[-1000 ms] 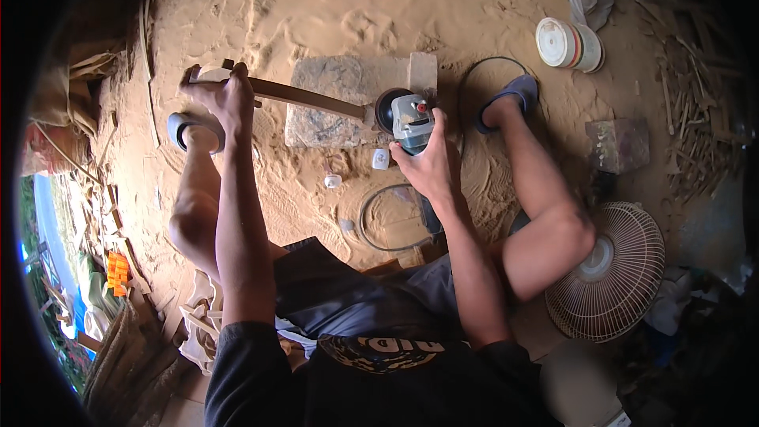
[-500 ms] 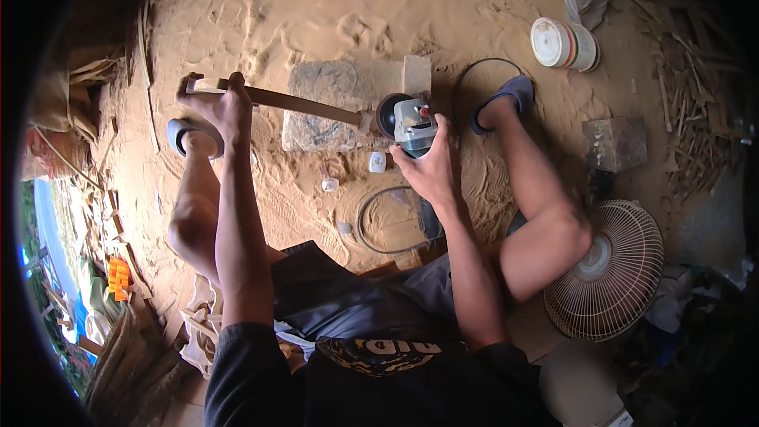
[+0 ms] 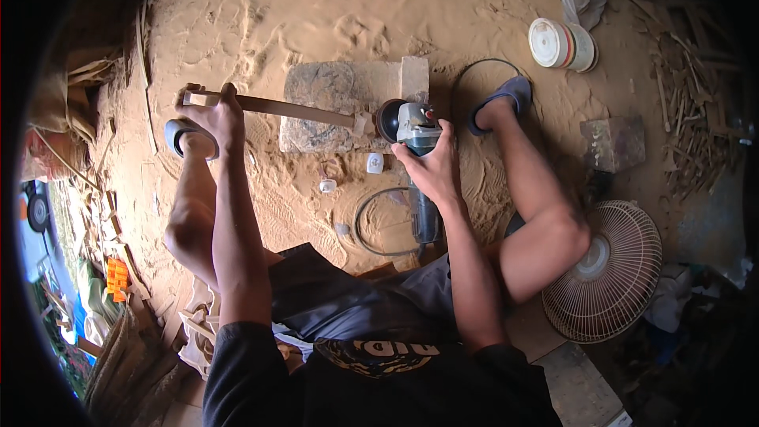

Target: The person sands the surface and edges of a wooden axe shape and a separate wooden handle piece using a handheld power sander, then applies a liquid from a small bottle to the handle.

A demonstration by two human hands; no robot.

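At left, the left hand (image 3: 212,117), forearm stretched forward, grips one end of a wooden bar (image 3: 292,107) that runs rightward, slanting slightly toward the body, above a worn slab (image 3: 316,75). Its far end lies at the dark disc (image 3: 389,120) of an angle grinder (image 3: 417,142), contact unclear, nearer the right hand (image 3: 436,172), whose fingers clasp the grinder's head from the right.

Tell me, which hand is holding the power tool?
The right hand grips the power tool; the left hand instead holds a wooden strip.

Pale lettering (image 3: 393,348) shows on the black shirt (image 3: 474,387), too foreshortened to read whole.
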